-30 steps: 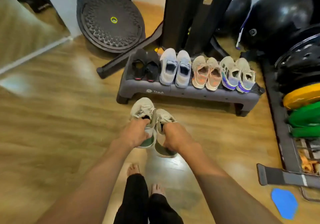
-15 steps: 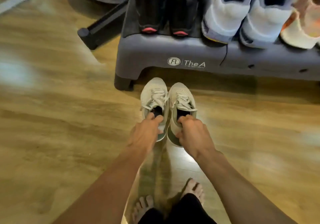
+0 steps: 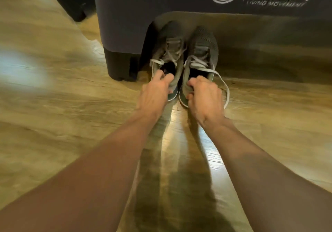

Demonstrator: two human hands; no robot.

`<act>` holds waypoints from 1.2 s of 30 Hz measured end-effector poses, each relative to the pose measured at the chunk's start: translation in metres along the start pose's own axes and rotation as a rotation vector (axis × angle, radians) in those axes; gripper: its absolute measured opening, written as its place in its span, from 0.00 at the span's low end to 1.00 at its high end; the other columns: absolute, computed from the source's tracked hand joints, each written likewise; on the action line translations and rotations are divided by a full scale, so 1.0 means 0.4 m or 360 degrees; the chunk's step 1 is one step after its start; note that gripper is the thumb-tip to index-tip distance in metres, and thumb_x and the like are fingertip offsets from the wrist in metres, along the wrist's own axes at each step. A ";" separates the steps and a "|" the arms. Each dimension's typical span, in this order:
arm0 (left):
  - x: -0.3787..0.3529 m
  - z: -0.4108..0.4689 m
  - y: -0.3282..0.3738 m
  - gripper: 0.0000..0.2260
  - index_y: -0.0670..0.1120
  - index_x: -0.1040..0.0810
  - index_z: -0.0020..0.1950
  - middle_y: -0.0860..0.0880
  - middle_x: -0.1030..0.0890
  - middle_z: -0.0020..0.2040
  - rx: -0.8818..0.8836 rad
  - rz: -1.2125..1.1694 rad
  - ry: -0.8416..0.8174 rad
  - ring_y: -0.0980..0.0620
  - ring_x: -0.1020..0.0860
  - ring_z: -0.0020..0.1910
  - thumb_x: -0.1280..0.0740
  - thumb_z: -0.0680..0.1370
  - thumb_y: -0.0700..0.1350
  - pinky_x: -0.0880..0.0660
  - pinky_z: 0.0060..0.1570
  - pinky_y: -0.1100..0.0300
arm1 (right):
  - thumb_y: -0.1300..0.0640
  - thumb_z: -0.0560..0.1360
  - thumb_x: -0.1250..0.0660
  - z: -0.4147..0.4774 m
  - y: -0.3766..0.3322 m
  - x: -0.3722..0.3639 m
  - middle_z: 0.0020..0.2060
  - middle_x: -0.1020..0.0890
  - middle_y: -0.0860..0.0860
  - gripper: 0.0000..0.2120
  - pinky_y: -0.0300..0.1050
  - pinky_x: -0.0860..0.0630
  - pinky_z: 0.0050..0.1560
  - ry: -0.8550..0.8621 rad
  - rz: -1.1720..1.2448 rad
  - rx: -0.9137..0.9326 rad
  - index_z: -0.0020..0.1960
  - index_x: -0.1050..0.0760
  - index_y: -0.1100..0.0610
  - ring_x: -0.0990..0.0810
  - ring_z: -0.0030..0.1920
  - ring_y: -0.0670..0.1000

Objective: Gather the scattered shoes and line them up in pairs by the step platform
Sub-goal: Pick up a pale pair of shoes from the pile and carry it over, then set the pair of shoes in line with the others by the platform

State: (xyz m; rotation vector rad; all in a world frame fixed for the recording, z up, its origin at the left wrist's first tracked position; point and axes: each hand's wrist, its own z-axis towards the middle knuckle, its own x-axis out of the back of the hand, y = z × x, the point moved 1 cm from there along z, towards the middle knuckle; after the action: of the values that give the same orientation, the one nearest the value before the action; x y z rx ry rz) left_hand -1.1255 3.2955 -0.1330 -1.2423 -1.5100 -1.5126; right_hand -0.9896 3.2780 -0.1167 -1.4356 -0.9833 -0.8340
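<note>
Two pale grey-green sneakers stand side by side on the wooden floor, toes pushed into the shadow under the grey step platform (image 3: 125,16). My left hand (image 3: 154,93) pinches the heel collar of the left sneaker (image 3: 170,52). My right hand (image 3: 204,95) grips the heel of the right sneaker (image 3: 203,50), whose white lace loops out to the right. The platform's top and the shoes on it are out of frame.
The platform's dark left leg (image 3: 122,64) stands right beside the left sneaker. A black machine base bar (image 3: 70,0) ends at the upper left. Wooden floor (image 3: 53,106) spreads to both sides.
Both hands have carried the pair forward and down, from in front of the platform to under its front edge. The camera has dropped much closer, so the shoes on top have left the view.
</note>
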 end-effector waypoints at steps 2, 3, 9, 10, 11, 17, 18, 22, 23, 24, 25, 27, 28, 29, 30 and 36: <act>0.006 0.054 -0.019 0.08 0.47 0.30 0.59 0.45 0.30 0.62 0.0028 0.0046 0.0072 0.39 0.23 0.52 0.38 0.80 0.45 0.26 0.48 0.46 | 0.65 0.72 0.34 0.054 -0.004 -0.006 0.51 0.23 0.53 0.14 0.51 0.23 0.48 0.0071 0.0030 0.0019 0.56 0.23 0.55 0.21 0.49 0.58; 0.008 0.080 -0.030 0.11 0.48 0.30 0.61 0.45 0.30 0.64 0.0057 0.0052 0.0078 0.38 0.24 0.53 0.38 0.80 0.45 0.26 0.49 0.45 | 0.64 0.72 0.33 0.081 -0.006 -0.009 0.53 0.22 0.53 0.15 0.51 0.23 0.50 0.0094 0.0033 0.0039 0.58 0.23 0.55 0.21 0.51 0.58; 0.008 0.119 -0.063 0.16 0.49 0.30 0.65 0.45 0.30 0.65 0.0138 0.0013 0.0175 0.39 0.23 0.54 0.38 0.78 0.40 0.25 0.50 0.47 | 0.60 0.77 0.38 0.155 -0.025 -0.016 0.53 0.22 0.59 0.12 0.51 0.28 0.46 0.0138 0.0077 0.0048 0.59 0.24 0.56 0.22 0.52 0.63; 0.012 0.118 -0.061 0.16 0.49 0.30 0.65 0.45 0.29 0.65 0.0157 0.0025 0.0173 0.39 0.24 0.55 0.38 0.78 0.39 0.25 0.50 0.47 | 0.60 0.77 0.39 0.154 -0.024 -0.012 0.54 0.22 0.59 0.12 0.51 0.28 0.46 0.0121 0.0076 0.0033 0.60 0.24 0.56 0.22 0.52 0.64; 0.019 0.117 -0.054 0.16 0.49 0.30 0.66 0.44 0.29 0.64 0.0183 0.0051 0.0150 0.38 0.24 0.55 0.38 0.78 0.39 0.26 0.50 0.46 | 0.61 0.77 0.39 0.151 -0.024 -0.007 0.54 0.22 0.59 0.13 0.51 0.29 0.46 0.0088 0.0056 0.0015 0.61 0.24 0.55 0.23 0.53 0.64; 0.131 0.076 0.069 0.21 0.49 0.34 0.69 0.43 0.30 0.65 0.0343 0.0179 -0.0059 0.35 0.25 0.57 0.35 0.77 0.45 0.30 0.46 0.46 | 0.63 0.75 0.39 0.093 -0.077 0.110 0.60 0.24 0.56 0.20 0.51 0.29 0.49 -0.0079 0.0062 -0.0112 0.65 0.28 0.50 0.24 0.59 0.62; 0.165 0.061 0.103 0.20 0.49 0.34 0.68 0.43 0.29 0.65 0.0330 0.0112 -0.0077 0.35 0.25 0.58 0.35 0.77 0.46 0.30 0.48 0.46 | 0.61 0.75 0.37 0.074 -0.090 0.147 0.60 0.24 0.56 0.19 0.50 0.30 0.48 -0.0094 0.0086 -0.0128 0.65 0.28 0.50 0.24 0.59 0.61; 0.357 -0.011 0.228 0.12 0.51 0.25 0.59 0.46 0.22 0.59 0.0252 -0.0118 -0.0205 0.40 0.24 0.57 0.37 0.76 0.46 0.27 0.54 0.47 | 0.57 0.76 0.37 -0.014 -0.150 0.351 0.58 0.21 0.54 0.14 0.48 0.30 0.46 -0.0154 0.0220 -0.0219 0.61 0.25 0.51 0.23 0.57 0.58; 0.420 -0.033 0.256 0.11 0.52 0.23 0.56 0.47 0.21 0.57 0.0247 -0.0145 -0.0226 0.41 0.23 0.56 0.38 0.75 0.45 0.26 0.54 0.48 | 0.59 0.75 0.38 -0.039 -0.168 0.416 0.57 0.21 0.54 0.14 0.48 0.29 0.47 -0.0167 0.0239 -0.0232 0.60 0.25 0.51 0.23 0.57 0.58; 0.488 -0.056 0.283 0.11 0.53 0.22 0.54 0.48 0.19 0.55 0.0237 -0.0171 -0.0241 0.42 0.23 0.55 0.38 0.74 0.45 0.26 0.55 0.49 | 0.60 0.75 0.38 -0.067 -0.189 0.486 0.56 0.21 0.53 0.14 0.48 0.28 0.49 -0.0179 0.0273 -0.0240 0.59 0.24 0.50 0.23 0.57 0.58; 0.560 -0.079 0.311 0.10 0.53 0.21 0.52 0.49 0.19 0.54 0.0214 -0.0202 -0.0243 0.43 0.22 0.54 0.39 0.74 0.45 0.26 0.55 0.49 | 0.61 0.74 0.38 -0.094 -0.211 0.561 0.56 0.21 0.53 0.14 0.48 0.28 0.50 -0.0179 0.0320 -0.0243 0.58 0.24 0.50 0.23 0.58 0.58; 0.718 -0.119 0.381 0.11 0.52 0.21 0.51 0.50 0.18 0.52 0.0138 -0.0284 -0.0210 0.45 0.22 0.53 0.40 0.74 0.44 0.25 0.55 0.48 | 0.60 0.74 0.38 -0.146 -0.255 0.729 0.57 0.21 0.51 0.16 0.47 0.28 0.53 -0.0127 0.0428 -0.0251 0.60 0.24 0.49 0.24 0.58 0.56; 0.799 -0.137 0.422 0.10 0.52 0.21 0.51 0.50 0.18 0.52 0.0091 -0.0329 -0.0186 0.45 0.22 0.53 0.40 0.75 0.44 0.25 0.54 0.48 | 0.59 0.74 0.37 -0.173 -0.275 0.818 0.58 0.21 0.51 0.17 0.47 0.28 0.55 -0.0077 0.0478 -0.0268 0.61 0.25 0.49 0.24 0.59 0.55; 0.882 -0.154 0.465 0.10 0.51 0.21 0.52 0.50 0.18 0.52 0.0036 -0.0359 -0.0162 0.45 0.22 0.52 0.40 0.75 0.44 0.25 0.54 0.48 | 0.58 0.74 0.37 -0.203 -0.295 0.908 0.59 0.21 0.51 0.17 0.46 0.28 0.57 -0.0019 0.0529 -0.0300 0.63 0.25 0.50 0.23 0.59 0.54; 0.972 -0.172 0.512 0.10 0.51 0.21 0.52 0.49 0.18 0.52 -0.0034 -0.0369 -0.0137 0.45 0.22 0.53 0.40 0.76 0.44 0.26 0.54 0.48 | 0.58 0.75 0.36 -0.236 -0.318 1.002 0.59 0.21 0.51 0.17 0.46 0.28 0.58 0.0033 0.0573 -0.0335 0.63 0.25 0.50 0.23 0.59 0.54; 1.486 -0.309 0.852 0.11 0.53 0.22 0.55 0.52 0.18 0.51 -0.0592 -0.0396 0.0034 0.50 0.21 0.50 0.41 0.77 0.47 0.26 0.53 0.51 | 0.58 0.75 0.35 -0.488 -0.441 1.590 0.59 0.20 0.52 0.18 0.49 0.26 0.59 0.0393 0.0509 -0.0375 0.64 0.25 0.52 0.22 0.57 0.54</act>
State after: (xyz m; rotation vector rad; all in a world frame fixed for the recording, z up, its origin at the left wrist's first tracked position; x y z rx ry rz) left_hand -1.0288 3.2340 0.5538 -1.2690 -1.4535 -2.0353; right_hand -0.8905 3.1523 0.5526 -1.5926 -0.4643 -0.8822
